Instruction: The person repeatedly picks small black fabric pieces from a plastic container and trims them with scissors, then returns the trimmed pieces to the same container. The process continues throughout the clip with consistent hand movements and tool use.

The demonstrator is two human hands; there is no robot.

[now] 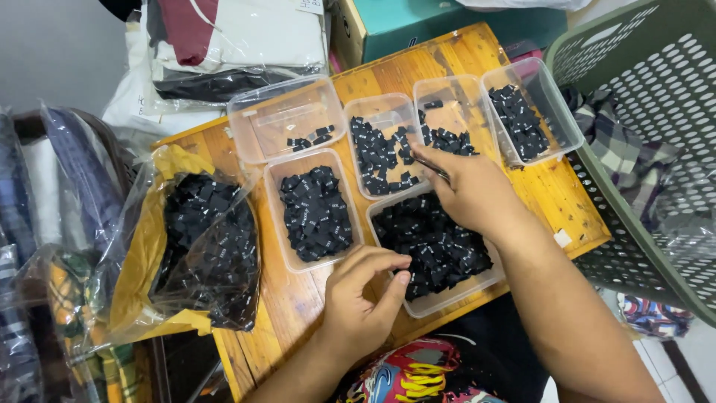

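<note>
On the right edge sits the biggest thing, a green laundry basket [656, 112] with plaid cloth inside. Next to it is a wooden board [298, 298] across the person's lap, and that's where everything's laid out. Its left side has a clear plastic bag [201, 246] stuffed with small black fabric labels. Then six clear tubs: the big near tub [440, 302] is piled with black labels [432, 239], the mid-left tub [313, 213] is pretty full too, and the four back ones hold fewer. The left hand [362, 298] rests on the board at the near tub's corner, fingers curled in, thumb touching the rim, can't tell if it's got a label. The right hand [470, 190] hovers over the near tub, fingers pinched narrow on thin metal tweezers [432, 170] pointing toward the middle back tub [380, 145].
</note>
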